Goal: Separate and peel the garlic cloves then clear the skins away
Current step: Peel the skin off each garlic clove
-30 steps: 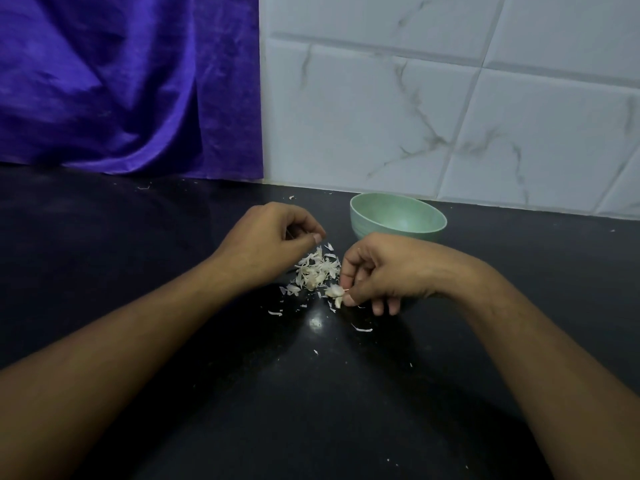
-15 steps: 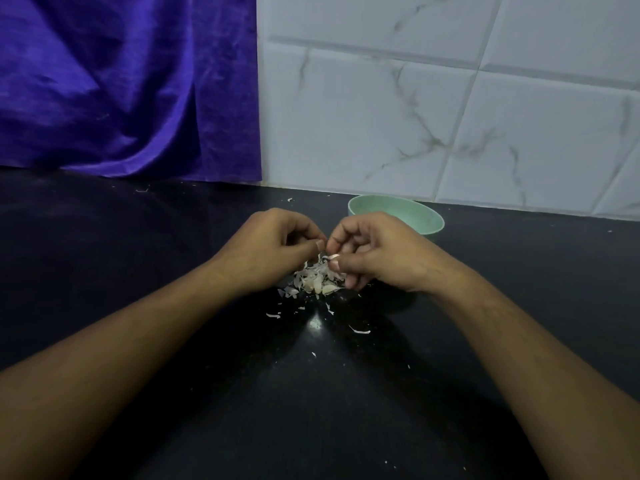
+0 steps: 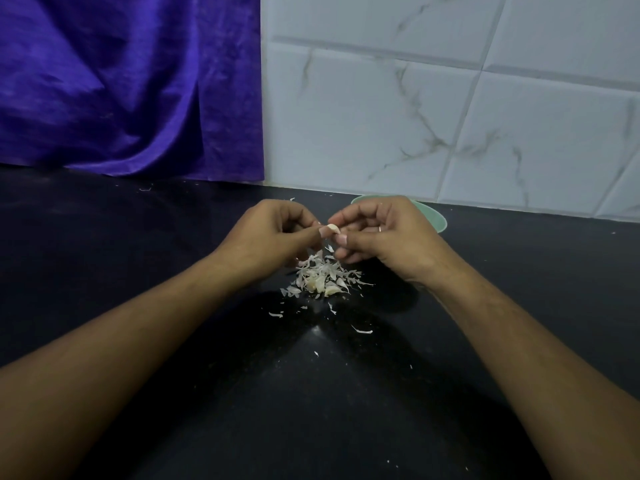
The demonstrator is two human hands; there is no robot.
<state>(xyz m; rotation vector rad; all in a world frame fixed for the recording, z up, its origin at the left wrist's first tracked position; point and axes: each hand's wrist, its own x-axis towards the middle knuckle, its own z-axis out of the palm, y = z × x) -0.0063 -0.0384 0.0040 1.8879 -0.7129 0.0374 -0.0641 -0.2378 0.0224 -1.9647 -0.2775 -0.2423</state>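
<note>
A small pale garlic clove (image 3: pixel 333 229) is held up between both hands above the black counter. My left hand (image 3: pixel 273 233) pinches it from the left with thumb and fingertips. My right hand (image 3: pixel 381 233) pinches it from the right, fingers curled. Below the hands lies a small heap of white garlic skins (image 3: pixel 323 277), with a few cloves at its near edge. A pale green bowl (image 3: pixel 437 220) stands behind my right hand, mostly hidden by it.
Loose skin flakes (image 3: pixel 362 330) lie scattered on the black counter (image 3: pixel 311 410) in front of the heap. A purple curtain (image 3: pixel 131 84) hangs at the back left. White marble-look wall tiles (image 3: pixel 450 105) close off the back right.
My right hand picked a clove from the heap's near edge and lifted it to my left hand. Both hands have risen above the heap and now pinch the clove together.
</note>
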